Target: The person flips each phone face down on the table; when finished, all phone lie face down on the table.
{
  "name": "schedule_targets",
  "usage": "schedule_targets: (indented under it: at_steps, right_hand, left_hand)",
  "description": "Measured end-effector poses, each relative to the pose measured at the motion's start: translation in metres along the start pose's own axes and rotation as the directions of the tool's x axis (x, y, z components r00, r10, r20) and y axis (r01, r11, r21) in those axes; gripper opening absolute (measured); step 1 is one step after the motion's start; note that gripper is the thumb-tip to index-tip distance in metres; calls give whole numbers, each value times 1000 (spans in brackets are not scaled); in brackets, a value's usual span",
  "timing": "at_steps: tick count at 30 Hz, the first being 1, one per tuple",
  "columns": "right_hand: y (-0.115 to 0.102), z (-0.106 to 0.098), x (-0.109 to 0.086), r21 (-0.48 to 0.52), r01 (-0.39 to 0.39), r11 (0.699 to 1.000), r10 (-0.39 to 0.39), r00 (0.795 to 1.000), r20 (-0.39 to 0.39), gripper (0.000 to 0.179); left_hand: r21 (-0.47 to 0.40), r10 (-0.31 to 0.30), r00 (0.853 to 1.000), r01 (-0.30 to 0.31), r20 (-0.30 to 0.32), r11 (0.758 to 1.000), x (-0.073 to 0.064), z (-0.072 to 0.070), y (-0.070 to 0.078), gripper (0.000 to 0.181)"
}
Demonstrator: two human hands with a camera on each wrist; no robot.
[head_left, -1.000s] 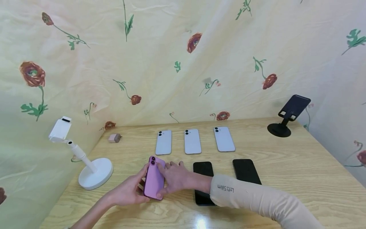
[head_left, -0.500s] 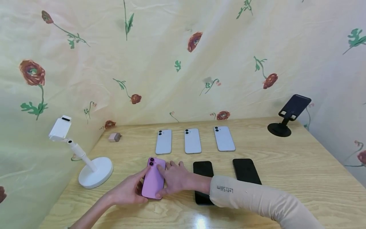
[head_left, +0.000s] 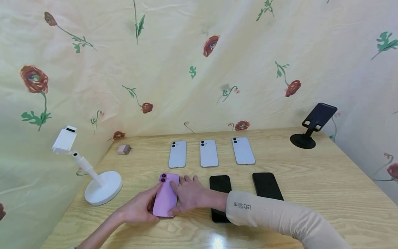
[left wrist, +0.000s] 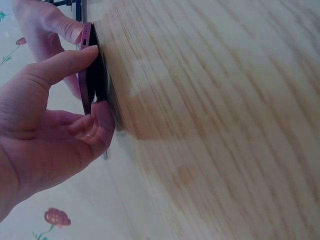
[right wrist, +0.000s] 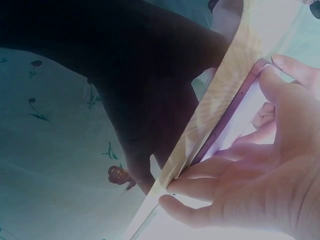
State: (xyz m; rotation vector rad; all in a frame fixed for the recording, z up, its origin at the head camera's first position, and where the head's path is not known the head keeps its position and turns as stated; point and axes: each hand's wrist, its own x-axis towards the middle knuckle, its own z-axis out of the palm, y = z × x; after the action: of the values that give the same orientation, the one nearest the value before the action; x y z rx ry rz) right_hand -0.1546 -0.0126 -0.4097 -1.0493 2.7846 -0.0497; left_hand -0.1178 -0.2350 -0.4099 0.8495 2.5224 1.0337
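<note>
In the head view, a pink phone (head_left: 166,197) with its camera side up is between both hands at the front of the table. My left hand (head_left: 140,206) holds its left long edge, thumb at the lower end and fingers beneath in the left wrist view. There, a dark screen (left wrist: 95,75) faces down and stands tilted off the wood on that side. Spread over the phone's right side, my right hand (head_left: 191,193) touches the back with index finger and thumb. Its other fingers reach past the right edge (right wrist: 232,112) in the right wrist view.
Three white phones (head_left: 209,153) lie in a row behind. Two black phones (head_left: 220,183) lie to the right, partly under the right forearm and sleeve (head_left: 264,211). A white stand (head_left: 104,188), a plug adapter (head_left: 124,149) and a black stand (head_left: 314,124) surround the work area.
The pink phone has sunk flatter toward the table, its top end shifting slightly left and nearer. Both hands keep nearly the same places on it.
</note>
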Motion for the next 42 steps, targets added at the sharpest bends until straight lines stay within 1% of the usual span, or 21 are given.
schedule_targets:
  at_steps: [5, 9, 12, 20, 25, 28, 30, 31, 33, 35, 36, 37, 38, 39, 40, 41, 42]
  right_hand:
    - [-1, 0, 0, -14, -8, 1000, 8, 1000, 4, 102]
    - [-2, -1, 0, -9, -9, 1000, 9, 1000, 4, 101]
    - [-2, -1, -1, -4, -9, 1000, 9, 1000, 6, 101]
    - [-3, -1, 0, -9, -15, 1000, 15, 1000, 11, 97]
    - [-1, -2, 0, -1, -12, 1000, 12, 1000, 16, 98]
    - [4, -4, -3, 13, 17, 1000, -17, 1000, 5, 95]
    - [11, -8, -7, 23, 49, 999, -49, 999, -18, 90]
    - [17, -11, -11, 52, 74, 996, -72, 997, -41, 85]
    - [35, -18, -20, 118, 130, 984, -119, 988, -94, 72]
    - [56, -27, -33, 213, 181, 960, -154, 979, -137, 59]
    - [68, -31, -40, 258, 209, 943, -172, 972, -157, 53]
    - [81, -33, -48, 306, 231, 923, -185, 967, -173, 48]
    - [92, -36, -56, 335, 242, 911, -190, 965, -179, 46]
    - [102, -38, -63, 355, 252, 900, -196, 963, -186, 44]
    - [111, -38, -71, 352, 257, 900, -200, 961, -192, 44]
    - [119, -38, -78, 346, 260, 902, -204, 960, -190, 45]
    - [126, -37, -85, 339, 257, 905, -205, 961, -184, 47]
  left_hand:
    - [19, 5, 1000, -5, 12, 1000, 2, 1, 0, 109]
    - [59, -15, 1000, 14, 18, 998, 2, 1, 0, 109]
    - [65, -32, 999, 30, 23, 997, 2, 2, 1, 108]
    - [108, -50, 999, 47, 20, 993, 3, 2, 3, 101]
    - [123, -72, 996, 65, 53, 990, 4, 1, 5, 104]
    - [138, -96, 992, 85, 79, 987, 2, -1, 7, 106]
    - [161, -115, 992, 105, 54, 981, -1, -2, 9, 105]
    - [180, -123, 992, 117, 24, 977, -2, -2, 12, 103]
    - [220, -111, 992, 123, -65, 968, -1, -1, 20, 93]
    - [262, -52, 986, 93, -159, 961, 4, 3, 31, 77]
    - [273, -19, 981, 73, -194, 959, 8, 6, 37, 69]
    - [273, 6, 977, 54, -215, 960, 12, 10, 43, 62]
    - [265, 35, 974, 26, -226, 964, 16, 15, 50, 57]
    - [247, 52, 973, 6, -227, 969, 21, 21, 55, 54]
    - [225, 56, 974, -6, -219, 974, 25, 27, 61, 54]
    - [198, 45, 977, -3, -207, 980, 28, 33, 66, 56]
    - [173, 22, 981, 12, -193, 985, 32, 39, 71, 59]
